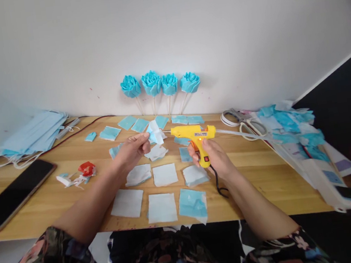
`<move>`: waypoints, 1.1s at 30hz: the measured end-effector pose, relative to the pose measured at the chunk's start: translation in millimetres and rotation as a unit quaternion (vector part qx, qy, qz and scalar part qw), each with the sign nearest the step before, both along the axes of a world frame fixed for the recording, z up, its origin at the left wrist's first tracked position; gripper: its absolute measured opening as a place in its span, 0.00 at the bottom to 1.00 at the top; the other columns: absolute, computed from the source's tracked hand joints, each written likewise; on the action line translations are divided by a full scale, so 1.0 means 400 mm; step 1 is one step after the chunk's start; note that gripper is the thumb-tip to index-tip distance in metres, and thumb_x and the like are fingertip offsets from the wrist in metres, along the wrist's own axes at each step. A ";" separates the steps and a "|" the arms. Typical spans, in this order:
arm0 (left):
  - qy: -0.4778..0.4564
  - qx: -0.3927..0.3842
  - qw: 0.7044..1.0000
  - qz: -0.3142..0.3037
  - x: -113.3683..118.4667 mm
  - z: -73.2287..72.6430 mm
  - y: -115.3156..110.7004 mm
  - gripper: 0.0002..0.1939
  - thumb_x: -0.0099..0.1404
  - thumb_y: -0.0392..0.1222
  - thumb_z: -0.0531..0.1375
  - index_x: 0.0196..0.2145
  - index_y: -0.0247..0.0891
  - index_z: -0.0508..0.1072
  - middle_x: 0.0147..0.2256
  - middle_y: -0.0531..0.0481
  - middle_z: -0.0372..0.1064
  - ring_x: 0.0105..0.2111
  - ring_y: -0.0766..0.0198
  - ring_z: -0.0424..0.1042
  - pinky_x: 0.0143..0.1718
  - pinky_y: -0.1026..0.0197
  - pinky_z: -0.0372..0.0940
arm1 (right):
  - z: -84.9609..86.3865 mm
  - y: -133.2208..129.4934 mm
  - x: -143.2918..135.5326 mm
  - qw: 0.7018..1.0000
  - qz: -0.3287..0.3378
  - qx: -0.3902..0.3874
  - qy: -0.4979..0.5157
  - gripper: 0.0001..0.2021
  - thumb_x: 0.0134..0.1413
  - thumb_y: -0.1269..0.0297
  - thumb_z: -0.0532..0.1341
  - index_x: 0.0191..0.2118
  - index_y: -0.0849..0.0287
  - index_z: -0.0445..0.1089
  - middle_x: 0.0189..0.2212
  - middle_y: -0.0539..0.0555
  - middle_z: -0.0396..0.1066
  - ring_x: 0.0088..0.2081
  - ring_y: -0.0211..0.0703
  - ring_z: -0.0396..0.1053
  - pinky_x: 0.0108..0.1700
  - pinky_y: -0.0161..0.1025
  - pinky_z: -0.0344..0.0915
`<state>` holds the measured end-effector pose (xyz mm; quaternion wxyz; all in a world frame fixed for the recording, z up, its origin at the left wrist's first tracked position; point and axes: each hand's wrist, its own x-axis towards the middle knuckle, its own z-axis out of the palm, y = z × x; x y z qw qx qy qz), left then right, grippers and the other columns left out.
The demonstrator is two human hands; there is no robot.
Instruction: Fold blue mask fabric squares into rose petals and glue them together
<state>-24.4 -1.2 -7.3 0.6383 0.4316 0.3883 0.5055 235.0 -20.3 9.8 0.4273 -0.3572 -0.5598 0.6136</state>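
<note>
My right hand point(215, 157) is closed round the handle of a yellow glue gun point(193, 131), its nozzle pointing left. A clear glue stick point(238, 132) sticks out of its back end. Between the fingertips of my left hand point(135, 149) is a pale blue and white fabric piece point(155, 133), held up over the table. The nozzle tip is right at this piece; whether they touch I cannot tell. Below lie several cut squares, among them a white square point(165, 174) and a blue square point(192, 203).
Several blue fabric flowers point(151, 83) on sticks lean against the wall. Face masks point(35, 132) and a phone point(15, 193) lie at left, near scraps point(86, 169). At right are scissors point(252, 127), a tape roll point(229, 118), crumpled blue pieces point(291, 122) and a power strip point(326, 185).
</note>
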 end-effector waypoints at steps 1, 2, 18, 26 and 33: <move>0.006 0.004 1.000 -0.003 0.001 0.000 -0.001 0.25 0.57 0.56 0.67 0.17 0.35 0.66 0.17 0.53 0.58 0.21 0.70 0.56 0.26 0.63 0.52 | -0.002 0.000 -0.002 1.000 -0.003 -0.002 0.004 0.26 0.55 0.36 0.59 0.30 0.59 0.67 0.25 0.50 0.64 0.22 0.33 0.58 0.21 0.33 0.61; 0.011 0.006 1.000 -0.005 0.002 0.001 -0.002 0.25 0.57 0.57 0.68 0.17 0.35 0.66 0.17 0.53 0.58 0.21 0.70 0.56 0.26 0.63 0.52 | -0.004 0.000 -0.004 1.000 -0.002 -0.004 0.006 0.26 0.56 0.37 0.59 0.30 0.58 0.67 0.25 0.50 0.64 0.22 0.33 0.58 0.21 0.32 0.61; 0.030 -0.007 0.999 -0.020 0.012 0.014 -0.010 0.25 0.54 0.56 0.69 0.16 0.35 0.67 0.17 0.54 0.57 0.21 0.70 0.55 0.26 0.63 0.50 | -0.012 -0.001 -0.009 1.000 0.004 -0.008 -0.018 0.25 0.55 0.36 0.60 0.30 0.58 0.66 0.26 0.50 0.63 0.23 0.33 0.56 0.22 0.32 0.61; 0.030 -0.010 0.999 -0.015 0.014 0.016 -0.011 0.25 0.52 0.56 0.70 0.16 0.35 0.67 0.16 0.54 0.58 0.21 0.70 0.55 0.26 0.62 0.50 | -0.013 -0.001 -0.009 1.000 0.000 -0.005 -0.028 0.25 0.54 0.36 0.60 0.30 0.58 0.66 0.26 0.50 0.63 0.22 0.33 0.56 0.22 0.33 0.60; 0.027 -0.012 0.999 -0.021 0.014 0.016 -0.011 0.24 0.52 0.56 0.71 0.16 0.36 0.67 0.16 0.54 0.58 0.21 0.71 0.55 0.26 0.63 0.50 | -0.007 -0.001 -0.010 0.999 0.005 -0.005 -0.036 0.27 0.53 0.35 0.60 0.27 0.59 0.65 0.24 0.48 0.61 0.21 0.31 0.55 0.22 0.33 0.59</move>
